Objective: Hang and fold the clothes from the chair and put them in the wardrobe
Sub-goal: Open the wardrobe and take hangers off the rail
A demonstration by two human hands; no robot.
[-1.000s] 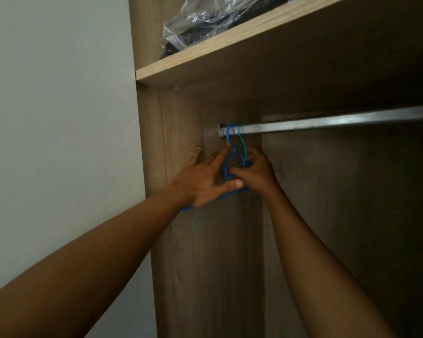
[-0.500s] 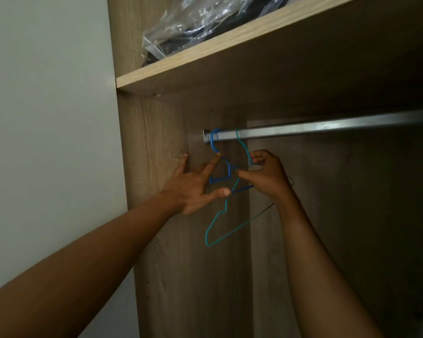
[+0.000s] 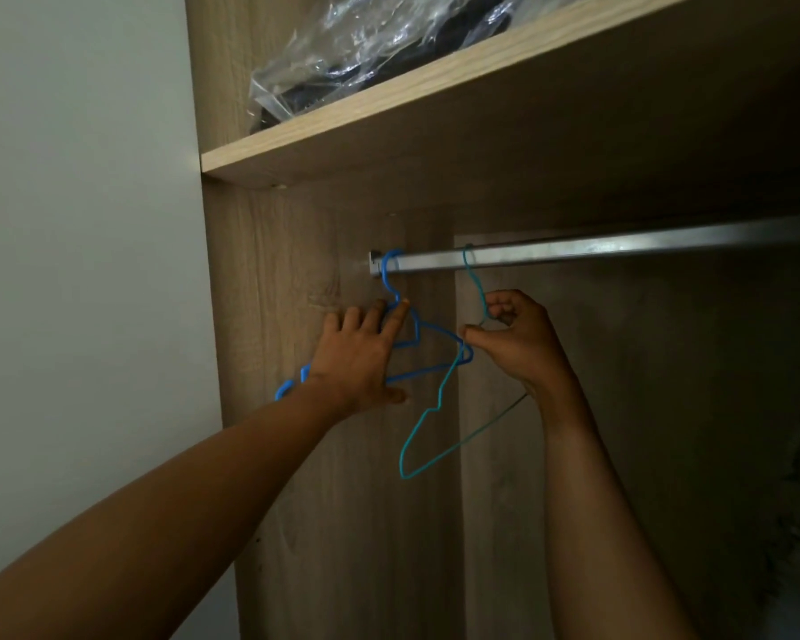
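Inside the wooden wardrobe a metal rail [image 3: 620,249] runs to the right. A blue hanger [image 3: 428,332] hooks over the rail's left end; my left hand [image 3: 359,358] lies flat against it, fingers spread, pressing it toward the side panel. A thinner teal hanger [image 3: 419,436] hooks on the rail a little to the right. My right hand [image 3: 516,339] pinches the teal hanger's neck just below its hook. No clothes or chair are in view.
The wardrobe's side panel [image 3: 269,316] stands at the left, with a pale wall [image 3: 79,224] beyond it. A shelf [image 3: 389,113] above the rail carries a clear plastic bag [image 3: 352,48] of dark items. The wardrobe's right part is dark.
My right hand has slid the teal hanger to the right along the rail, away from the blue one. My left hand stays on the blue hanger.
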